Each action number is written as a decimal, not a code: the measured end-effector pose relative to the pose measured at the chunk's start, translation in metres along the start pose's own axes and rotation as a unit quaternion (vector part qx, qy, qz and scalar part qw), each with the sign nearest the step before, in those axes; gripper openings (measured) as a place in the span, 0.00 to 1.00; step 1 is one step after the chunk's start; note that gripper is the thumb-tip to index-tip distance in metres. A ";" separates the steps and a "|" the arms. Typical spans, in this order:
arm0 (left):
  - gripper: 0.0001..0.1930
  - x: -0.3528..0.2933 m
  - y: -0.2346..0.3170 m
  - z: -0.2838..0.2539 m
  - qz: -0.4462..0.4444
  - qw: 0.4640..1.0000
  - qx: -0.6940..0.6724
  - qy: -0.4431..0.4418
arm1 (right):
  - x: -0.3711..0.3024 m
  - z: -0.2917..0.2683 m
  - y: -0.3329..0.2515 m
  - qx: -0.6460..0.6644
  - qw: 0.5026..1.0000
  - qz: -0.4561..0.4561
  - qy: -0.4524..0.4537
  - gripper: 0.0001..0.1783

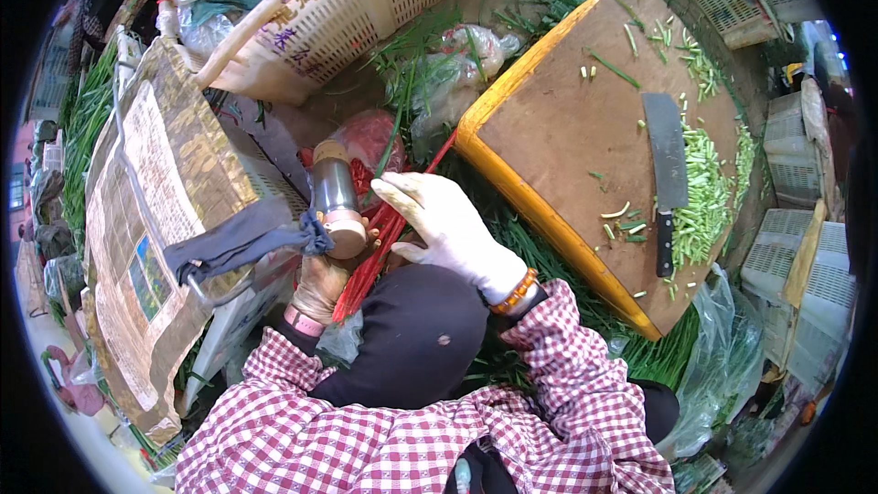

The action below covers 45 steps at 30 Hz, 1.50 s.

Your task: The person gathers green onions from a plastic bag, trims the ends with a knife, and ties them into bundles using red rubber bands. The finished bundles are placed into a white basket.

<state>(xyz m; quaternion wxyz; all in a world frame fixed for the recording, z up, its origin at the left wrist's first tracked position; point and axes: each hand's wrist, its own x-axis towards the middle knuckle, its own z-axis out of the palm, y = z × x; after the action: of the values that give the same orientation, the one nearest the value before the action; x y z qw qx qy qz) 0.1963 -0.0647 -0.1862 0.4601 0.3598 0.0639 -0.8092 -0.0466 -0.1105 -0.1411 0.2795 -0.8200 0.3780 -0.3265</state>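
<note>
My bare left hand (318, 295), with a pink band at its wrist, is partly hidden behind a bottle (337, 190) with a dark see-through body and tan ends. Its visible fingers close on a bundle of red plastic strips (366, 273), which hangs over my dark-clad knee (412, 334). My right hand (448, 224) wears a white glove and a beaded bracelet. Its fingers reach out over the strips, the thumb apart from them. Whether it grips any strip is hard to see. Beside the bottle, a dark blue cloth (242, 242) is knotted round a metal bar.
On the right, a yellow-edged chopping board (558, 119) bears a cleaver (666, 151) and chopped green stalks (704, 192). Long green leaves (663, 352) lie below it. A cardboard-covered crate (169, 210) stands left, a slotted basket (366, 14) behind. Plastic bags (727, 343) lie around.
</note>
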 end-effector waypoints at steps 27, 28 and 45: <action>0.50 -0.013 -0.038 0.285 0.551 0.400 0.683 -0.264 | 0.009 -0.176 -0.095 0.143 0.910 0.013 0.389 0.36; 0.49 -0.012 -0.046 0.295 0.504 0.458 0.664 -0.310 | 0.005 -0.179 -0.101 0.213 0.883 0.012 0.419 0.37; 0.44 -0.048 -0.086 0.257 -0.177 0.502 0.577 -0.620 | -0.093 -0.193 -0.171 0.531 0.832 -0.099 0.123 0.50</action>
<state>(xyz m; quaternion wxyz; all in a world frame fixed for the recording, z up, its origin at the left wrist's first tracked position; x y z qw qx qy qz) 0.0092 -0.0940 0.0141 -0.0806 -0.0669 -0.6560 -0.7474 -0.1627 0.0190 0.0705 0.5895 -0.5311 0.0947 -0.6012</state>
